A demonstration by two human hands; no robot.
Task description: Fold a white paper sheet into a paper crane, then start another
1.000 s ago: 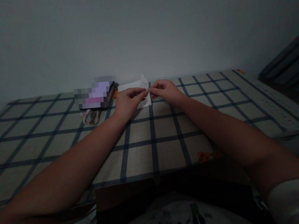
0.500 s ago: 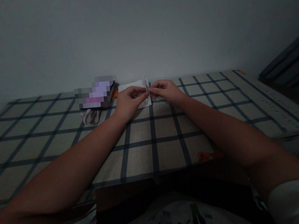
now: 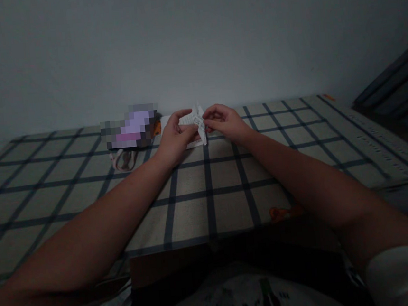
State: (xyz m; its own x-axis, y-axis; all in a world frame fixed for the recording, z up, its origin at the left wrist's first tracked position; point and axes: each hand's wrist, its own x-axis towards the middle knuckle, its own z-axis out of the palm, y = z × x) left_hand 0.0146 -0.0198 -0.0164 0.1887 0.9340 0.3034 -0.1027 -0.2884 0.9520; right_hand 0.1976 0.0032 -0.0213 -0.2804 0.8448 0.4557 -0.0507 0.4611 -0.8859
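Note:
A small crumpled piece of white paper [image 3: 202,133] with dark print stands up between my two hands over the table. My right hand [image 3: 224,120] has thumb and fingertips pinched together at its right edge. On the other side, my left hand [image 3: 177,135] has its thumb tip by the paper's left face. Its index finger is raised well away from the thumb, and the lower fingers are partly hidden. Behind my left hand lies a flat white printed sheet [image 3: 166,121]; whether it joins the crumpled piece I cannot tell.
A phone [image 3: 135,125] with a lit purple screen, partly pixelated, leans left of my hands, with a pale looped strap [image 3: 124,161] before it. A checked cloth [image 3: 226,208] covers the table. A grey wall [image 3: 194,44] rises behind; dark slats [image 3: 393,77] stand at right.
My left index finger has lifted away from the thumb and off the paper. The paper has opened from a thin edge-on strip to a wider crumpled face. My right hand has barely moved.

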